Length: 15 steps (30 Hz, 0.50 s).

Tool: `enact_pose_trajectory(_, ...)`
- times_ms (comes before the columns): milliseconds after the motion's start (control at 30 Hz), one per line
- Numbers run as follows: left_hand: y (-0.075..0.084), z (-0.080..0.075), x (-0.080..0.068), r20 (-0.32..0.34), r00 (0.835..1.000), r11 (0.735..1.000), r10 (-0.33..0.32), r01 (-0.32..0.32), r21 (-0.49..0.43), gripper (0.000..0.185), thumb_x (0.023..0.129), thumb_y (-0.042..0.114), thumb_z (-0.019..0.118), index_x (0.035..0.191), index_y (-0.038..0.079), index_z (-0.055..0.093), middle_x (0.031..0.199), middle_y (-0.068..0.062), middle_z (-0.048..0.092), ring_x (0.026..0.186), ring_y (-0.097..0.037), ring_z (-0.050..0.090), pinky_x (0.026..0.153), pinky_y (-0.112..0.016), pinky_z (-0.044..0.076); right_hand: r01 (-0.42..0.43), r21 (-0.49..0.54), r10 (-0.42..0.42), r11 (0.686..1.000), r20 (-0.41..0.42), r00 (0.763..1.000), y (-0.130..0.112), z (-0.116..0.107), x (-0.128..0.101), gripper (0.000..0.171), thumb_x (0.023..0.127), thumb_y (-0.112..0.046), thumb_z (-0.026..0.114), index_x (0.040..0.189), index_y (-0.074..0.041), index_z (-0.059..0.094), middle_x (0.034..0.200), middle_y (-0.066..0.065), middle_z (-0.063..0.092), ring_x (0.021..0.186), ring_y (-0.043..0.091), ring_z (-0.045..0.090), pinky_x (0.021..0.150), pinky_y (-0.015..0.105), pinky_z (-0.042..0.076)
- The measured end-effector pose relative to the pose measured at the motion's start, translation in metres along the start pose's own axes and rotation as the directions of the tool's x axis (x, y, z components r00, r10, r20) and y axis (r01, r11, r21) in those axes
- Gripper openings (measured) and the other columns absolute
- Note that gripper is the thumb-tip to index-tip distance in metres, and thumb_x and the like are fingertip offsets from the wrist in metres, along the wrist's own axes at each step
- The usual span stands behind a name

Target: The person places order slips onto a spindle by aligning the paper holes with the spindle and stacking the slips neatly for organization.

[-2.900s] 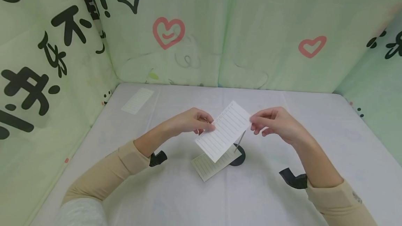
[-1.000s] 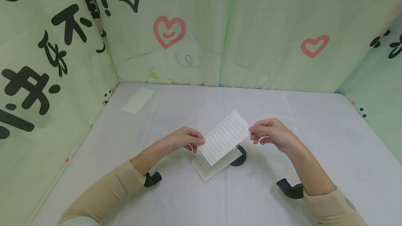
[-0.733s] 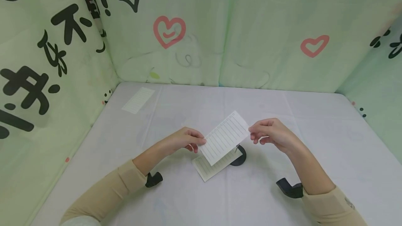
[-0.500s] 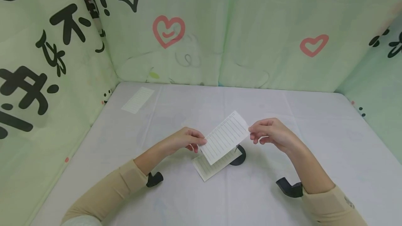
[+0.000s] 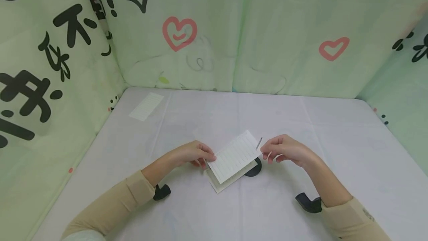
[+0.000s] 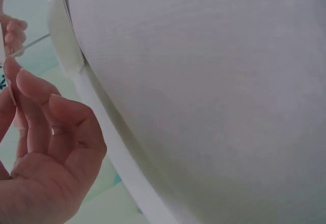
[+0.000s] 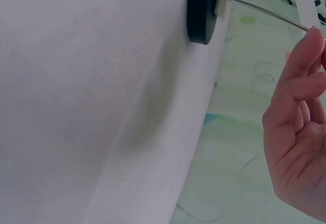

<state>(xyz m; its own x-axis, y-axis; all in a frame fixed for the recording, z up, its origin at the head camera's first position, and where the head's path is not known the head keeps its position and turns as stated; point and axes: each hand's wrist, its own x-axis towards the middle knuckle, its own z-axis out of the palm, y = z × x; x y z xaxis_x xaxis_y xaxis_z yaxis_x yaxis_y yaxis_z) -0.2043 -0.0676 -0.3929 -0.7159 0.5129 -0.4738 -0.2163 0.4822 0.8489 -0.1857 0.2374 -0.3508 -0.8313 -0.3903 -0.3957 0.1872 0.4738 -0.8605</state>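
Head view: a lined paper slip (image 5: 234,156) is held between the left hand (image 5: 190,154) and the right hand (image 5: 285,150), each pinching one short edge between thumb and fingertips. The slip hangs low over a second lined slip (image 5: 223,180) that lies flat on the desk (image 5: 301,122), and the thin metal spike (image 5: 259,143) of a spike holder rises past its far right edge. The holder's round black base (image 5: 253,169) stands on the desk, partly covered by the slips. A third slip (image 5: 146,106) lies well apart at the far left corner. Right wrist view: the spike (image 7: 265,11) runs from the base (image 7: 202,10) toward the curled fingers (image 7: 300,66). Patterned green fabric walls (image 5: 214,29) enclose the desk.
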Motion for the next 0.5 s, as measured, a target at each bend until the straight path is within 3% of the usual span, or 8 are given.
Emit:
enact_pose_trajectory(267,-0.001,0.003,-0.002,0.005,0.994,0.993,-0.109,0.109,0.039,0.013,0.083,0.017,0.065,0.088,0.005,0.067,0.060,-0.002,0.056,0.051,-0.013,0.052,0.049,-0.022,0.039,-0.039,-0.144,0.049,0.989,0.066,0.997,0.012,0.006,0.012,0.027,0.085,-0.024,0.062,0.087,0.002,0.065,0.067,0.000,0.060,0.062,0.014,0.057,0.053,0.026,0.042)
enact_pose_trajectory(500,-0.001,0.006,-0.003,0.007,0.989,0.988,-0.149,0.148,0.043,0.012,0.081,0.015,0.065,0.087,0.005,0.067,0.055,-0.004,0.056,0.047,-0.012,0.050,0.045,-0.020,0.039,-0.088,-0.199,0.104,0.976,0.069,0.992,0.017,0.011,0.019,0.024,0.083,-0.024,0.064,0.085,0.000,0.066,0.061,0.000,0.059,0.056,0.012,0.055,0.050,0.023,0.038)
